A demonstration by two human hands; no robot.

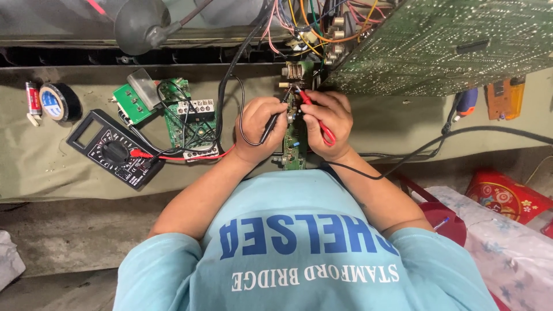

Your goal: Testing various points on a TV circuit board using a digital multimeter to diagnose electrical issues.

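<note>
My left hand [257, 129] has its fingers curled tight around a black probe [271, 125], pinching it like a pen with the tip aimed toward one o'clock. My right hand [327, 118] does the same with a red probe [315, 114], fingers pressed together on its shaft, the tip pointing toward eleven o'clock. Both tips meet over the upper end of a narrow green circuit board [294, 147] that lies between my two hands, running from twelve down to six o'clock; I cannot tell the exact spot they touch.

At one to two o'clock from the hands a large green circuit board [449, 46] tilts up over the bench, with a bundle of coloured wires [322, 23] at its left edge. At nine o'clock from my left hand sits a second small green board with terminal blocks [190, 118], and beyond it, still at nine o'clock, a black multimeter [115, 151] lies on the grey-green cloth [57, 167]; the red and black leads run from it toward my hands. Farther toward ten o'clock a roll of black tape [57, 101] rests beside a small red battery [33, 99].
</note>
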